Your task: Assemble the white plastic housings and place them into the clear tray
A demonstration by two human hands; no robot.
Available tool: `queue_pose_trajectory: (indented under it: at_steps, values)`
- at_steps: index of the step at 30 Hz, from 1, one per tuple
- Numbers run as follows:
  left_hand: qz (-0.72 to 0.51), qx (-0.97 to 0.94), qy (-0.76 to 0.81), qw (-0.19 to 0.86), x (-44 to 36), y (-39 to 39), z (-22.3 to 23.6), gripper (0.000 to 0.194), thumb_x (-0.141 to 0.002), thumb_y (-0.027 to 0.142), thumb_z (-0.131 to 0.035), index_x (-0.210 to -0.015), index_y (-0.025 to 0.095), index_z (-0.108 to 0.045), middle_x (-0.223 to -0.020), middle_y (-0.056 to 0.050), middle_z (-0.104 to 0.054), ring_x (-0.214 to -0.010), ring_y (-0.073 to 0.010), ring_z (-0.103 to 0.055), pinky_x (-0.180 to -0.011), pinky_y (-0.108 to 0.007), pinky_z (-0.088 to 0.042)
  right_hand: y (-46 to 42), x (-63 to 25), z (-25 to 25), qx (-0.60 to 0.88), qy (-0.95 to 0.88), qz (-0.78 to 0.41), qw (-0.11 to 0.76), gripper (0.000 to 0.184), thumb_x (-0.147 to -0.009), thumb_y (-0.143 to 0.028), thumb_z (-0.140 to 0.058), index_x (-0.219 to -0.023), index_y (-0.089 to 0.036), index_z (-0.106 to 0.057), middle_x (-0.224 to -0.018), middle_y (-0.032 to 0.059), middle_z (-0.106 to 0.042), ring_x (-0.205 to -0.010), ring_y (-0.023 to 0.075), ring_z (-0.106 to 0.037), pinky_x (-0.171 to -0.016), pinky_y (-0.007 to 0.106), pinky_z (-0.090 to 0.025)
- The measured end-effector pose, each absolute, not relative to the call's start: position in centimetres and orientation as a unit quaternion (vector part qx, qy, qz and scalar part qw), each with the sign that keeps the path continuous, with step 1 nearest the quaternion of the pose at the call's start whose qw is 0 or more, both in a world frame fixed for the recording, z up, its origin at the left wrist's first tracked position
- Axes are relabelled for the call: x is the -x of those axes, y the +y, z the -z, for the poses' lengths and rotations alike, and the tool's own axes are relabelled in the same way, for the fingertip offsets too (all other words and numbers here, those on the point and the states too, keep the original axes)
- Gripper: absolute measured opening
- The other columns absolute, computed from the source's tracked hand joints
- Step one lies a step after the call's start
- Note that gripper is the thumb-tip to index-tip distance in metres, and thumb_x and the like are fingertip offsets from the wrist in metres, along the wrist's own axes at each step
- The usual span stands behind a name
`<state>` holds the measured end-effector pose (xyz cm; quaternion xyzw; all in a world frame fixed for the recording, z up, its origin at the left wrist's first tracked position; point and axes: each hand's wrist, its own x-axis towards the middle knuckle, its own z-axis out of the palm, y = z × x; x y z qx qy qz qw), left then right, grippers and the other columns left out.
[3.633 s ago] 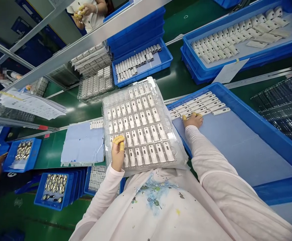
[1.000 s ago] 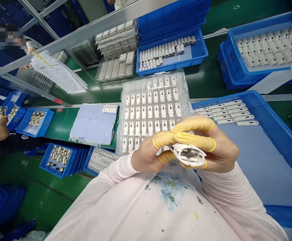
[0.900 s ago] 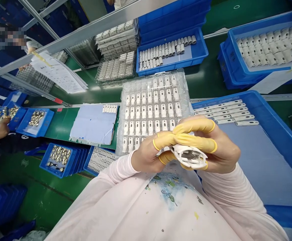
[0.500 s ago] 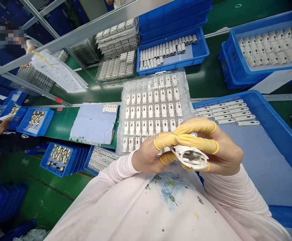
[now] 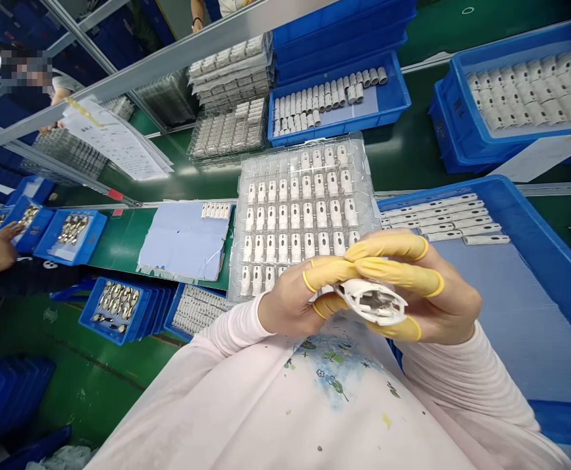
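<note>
Close to my chest, both hands hold a white plastic shell part (image 5: 376, 303) with its hollow inside facing me. My left hand (image 5: 298, 300) pinches its left end with fingers in yellow finger cots. My right hand (image 5: 427, 294) wraps round its right side, cotted fingers curled over the top. Just behind my hands lies a clear blister tray (image 5: 266, 166) holding rows of small white parts. To my right, a blue bin (image 5: 535, 228) holds long white pieces (image 5: 437, 219) lined up along its far end.
Blue bins of white parts (image 5: 334, 98) (image 5: 515, 91) sit across the green belt, beside stacked clear trays (image 5: 227, 98). A blue cloth (image 5: 182, 241) lies left of the tray. Blue bins of metal parts (image 5: 112, 310) stand lower left, where another person's hand (image 5: 1, 238) reaches. A metal rail (image 5: 168, 62) crosses overhead.
Earlier my left hand was on the blister tray and my right hand at the long white pieces in the bin. Both have since come together on the shell part; over the last second they barely shift.
</note>
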<state>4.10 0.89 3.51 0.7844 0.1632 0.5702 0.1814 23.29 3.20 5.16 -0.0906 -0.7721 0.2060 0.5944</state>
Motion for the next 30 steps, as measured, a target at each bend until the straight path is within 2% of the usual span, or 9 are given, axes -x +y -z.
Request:
queue_pose_trajectory:
  at_steps: [2,4,8,14,17,20,23,27,30]
  values:
    - [-0.568,-0.787,0.173,0.168,-4.1,1.1,-3.5,0.051,-0.105,0.024,-0.061,-0.155,0.018,-0.051,-0.117,-0.011,-0.078,-0.109,-0.0183,-0.077,-0.095,-0.029,-0.065,2.9,-23.3,-5.2,0.1,-0.746,-0.208,0.624,0.06,-0.098,-0.043,-0.075,-0.152,-0.019,-0.066,-0.121,0.0147,-0.072,-0.105,0.0249,-0.074,-0.087,0.04,-0.067]
    - [-0.567,-0.792,0.173,0.144,-4.2,1.4,-3.3,0.045,-0.106,0.024,-0.06,-0.15,0.015,-0.055,-0.116,-0.012,-0.078,-0.112,-0.019,-0.077,-0.101,-0.031,-0.064,2.4,-23.5,-5.6,0.153,-0.723,-0.226,0.634,0.048,-0.098,-0.051,-0.074,-0.136,-0.022,-0.077,-0.118,0.0134,-0.074,-0.102,0.0253,-0.075,-0.087,0.041,-0.066]
    - [-0.569,-0.803,0.158,0.08,-4.4,2.0,-2.7,0.043,-0.105,0.019,-0.059,-0.147,0.014,-0.056,-0.113,-0.012,-0.077,-0.112,-0.0197,-0.076,-0.098,-0.034,-0.065,1.4,-23.7,-7.1,0.266,-0.706,-0.286,0.591,0.01,-0.091,-0.031,-0.083,-0.101,-0.029,-0.082,-0.103,0.0062,-0.079,-0.091,0.0242,-0.078,-0.079,0.04,-0.066]
    - [-0.536,-0.817,0.193,0.084,-4.3,1.8,-1.9,0.039,-0.106,0.024,-0.058,-0.145,0.018,-0.056,-0.111,-0.01,-0.079,-0.107,-0.0188,-0.078,-0.094,-0.034,-0.066,0.3,-23.8,-7.2,0.321,-0.684,-0.312,0.576,0.015,-0.094,-0.019,-0.077,-0.096,-0.032,-0.083,-0.099,0.0021,-0.081,-0.086,0.0213,-0.078,-0.081,0.039,-0.065]
    - [-0.517,-0.818,0.21,0.142,-3.9,1.3,-1.7,0.039,-0.106,0.025,-0.058,-0.145,0.023,-0.055,-0.117,-0.01,-0.079,-0.111,-0.0204,-0.078,-0.097,-0.036,-0.065,0.3,-24.2,-6.3,0.307,-0.671,-0.342,0.582,0.015,-0.101,-0.026,-0.072,-0.105,-0.033,-0.084,-0.1,0.0029,-0.081,-0.09,0.0217,-0.077,-0.082,0.038,-0.064]
    - [-0.477,-0.801,0.237,0.275,-3.4,0.5,-1.7,0.039,-0.106,0.031,-0.061,-0.144,0.025,-0.054,-0.129,-0.011,-0.076,-0.118,-0.0223,-0.077,-0.102,-0.038,-0.063,0.7,-24.9,-5.2,0.263,-0.693,-0.37,0.56,0.027,-0.101,-0.039,-0.072,-0.127,-0.036,-0.081,-0.114,0.0059,-0.079,-0.103,0.0254,-0.077,-0.09,0.042,-0.065]
    - [-0.457,-0.728,0.286,0.424,-3.3,-0.2,-1.9,0.042,-0.103,0.042,-0.067,-0.14,0.025,-0.056,-0.13,-0.01,-0.075,-0.116,-0.0217,-0.076,-0.103,-0.038,-0.062,1.1,-25.3,-4.3,0.254,-0.731,-0.369,0.514,0.045,-0.097,-0.032,-0.077,-0.141,-0.042,-0.073,-0.129,0.0061,-0.075,-0.115,0.0281,-0.075,-0.1,0.046,-0.064]
    - [-0.456,-0.632,0.325,0.536,-3.8,-0.7,-2.1,0.051,-0.094,0.048,-0.079,-0.134,0.027,-0.057,-0.131,-0.008,-0.071,-0.116,-0.0217,-0.074,-0.105,-0.041,-0.061,0.9,-25.0,-4.1,0.29,-0.715,-0.378,0.511,0.046,-0.094,-0.026,-0.08,-0.135,-0.046,-0.074,-0.125,0.0047,-0.076,-0.113,0.0292,-0.074,-0.1,0.049,-0.063]
    - [-0.477,-0.59,0.342,0.553,-4.3,-0.5,-2.4,0.058,-0.086,0.05,-0.088,-0.129,0.027,-0.056,-0.124,-0.005,-0.068,-0.108,-0.0182,-0.073,-0.098,-0.037,-0.062,0.6,-24.4,-4.3,0.301,-0.675,-0.401,0.541,0.032,-0.091,-0.028,-0.084,-0.118,-0.042,-0.078,-0.102,0.0028,-0.077,-0.093,0.0263,-0.074,-0.083,0.045,-0.063]
